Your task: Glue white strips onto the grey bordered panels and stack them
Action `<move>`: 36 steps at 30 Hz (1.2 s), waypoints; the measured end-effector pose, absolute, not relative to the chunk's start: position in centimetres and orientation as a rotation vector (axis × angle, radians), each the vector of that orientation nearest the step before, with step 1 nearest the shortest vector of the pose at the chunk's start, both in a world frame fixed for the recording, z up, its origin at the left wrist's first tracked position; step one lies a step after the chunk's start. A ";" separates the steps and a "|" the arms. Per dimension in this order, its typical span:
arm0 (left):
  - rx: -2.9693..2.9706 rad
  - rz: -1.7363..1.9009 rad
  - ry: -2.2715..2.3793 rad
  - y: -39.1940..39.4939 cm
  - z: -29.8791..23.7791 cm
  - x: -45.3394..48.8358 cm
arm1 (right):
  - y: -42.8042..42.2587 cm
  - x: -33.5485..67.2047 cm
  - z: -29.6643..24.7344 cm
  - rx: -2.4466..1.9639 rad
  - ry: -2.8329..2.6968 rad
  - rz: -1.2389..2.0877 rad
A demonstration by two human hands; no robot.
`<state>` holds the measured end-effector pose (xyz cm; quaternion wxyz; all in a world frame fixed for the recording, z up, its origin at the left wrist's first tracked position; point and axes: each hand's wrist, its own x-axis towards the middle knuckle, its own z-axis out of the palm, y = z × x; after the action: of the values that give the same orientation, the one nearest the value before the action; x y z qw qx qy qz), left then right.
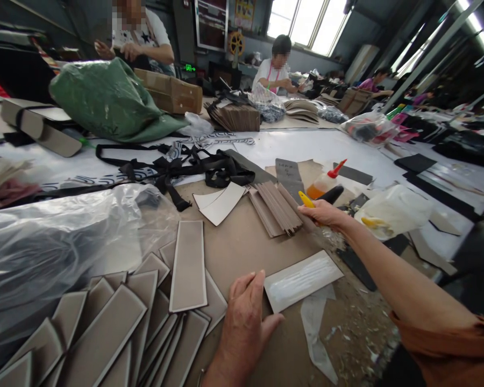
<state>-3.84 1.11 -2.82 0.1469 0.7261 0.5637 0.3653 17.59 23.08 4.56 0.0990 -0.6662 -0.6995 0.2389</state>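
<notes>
My left hand (244, 322) rests on the brown work board (246, 250), fingers stretched out and thumb apart, holding nothing. Its fingertips are at the left end of a rectangular panel (306, 279) with shiny white streaks across its face. Farther forward, my right hand (326, 214) is closed around a yellow-ended tool (306, 200), whose kind I cannot make out. That hand is at the right side of a stack of brown card strips (276, 207). Left of my left hand, pale panels with dark edges (189, 266) lie overlapping in a fanned pile.
Behind my right hand stands a bottle with a red nozzle (322, 183). Clear plastic sheeting (84, 231) covers the left side. Black straps (210, 166), a green sack (108, 99) and a cardboard box (171, 91) lie beyond. Several people sit working farther back.
</notes>
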 end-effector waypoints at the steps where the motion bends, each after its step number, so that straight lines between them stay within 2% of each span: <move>1: 2.095 1.053 1.623 1.1 -2.8 -3.8 | 23.3 17.5 4.7 -2.019 -2.110 0.635; 6: 2.103 1.056 1.632 1.1 -3.1 -3.9 | 23.4 16.9 5.4 -2.179 -2.272 0.262; 10: 2.102 1.060 1.622 1.2 -3.1 -3.9 | 22.4 16.7 5.8 -2.207 -2.298 0.084; 21: 2.086 1.022 1.587 1.3 -2.8 -4.2 | 19.2 18.2 8.7 -2.221 -2.245 -0.116; 26: 2.078 0.967 1.511 1.5 -2.6 -4.6 | 14.6 20.3 10.5 -2.034 -2.265 -0.181; 31: 2.080 0.924 1.490 1.5 -2.5 -5.0 | 8.7 22.1 11.2 -1.763 -2.392 -0.152; 36: 2.088 0.910 1.462 1.5 -2.3 -5.2 | 5.5 22.4 10.5 -1.602 -2.445 0.345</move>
<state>-5.20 1.48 -2.30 0.2159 0.7533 0.5273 0.3285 22.37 5.55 10.45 0.0988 -0.5415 -0.8267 0.1166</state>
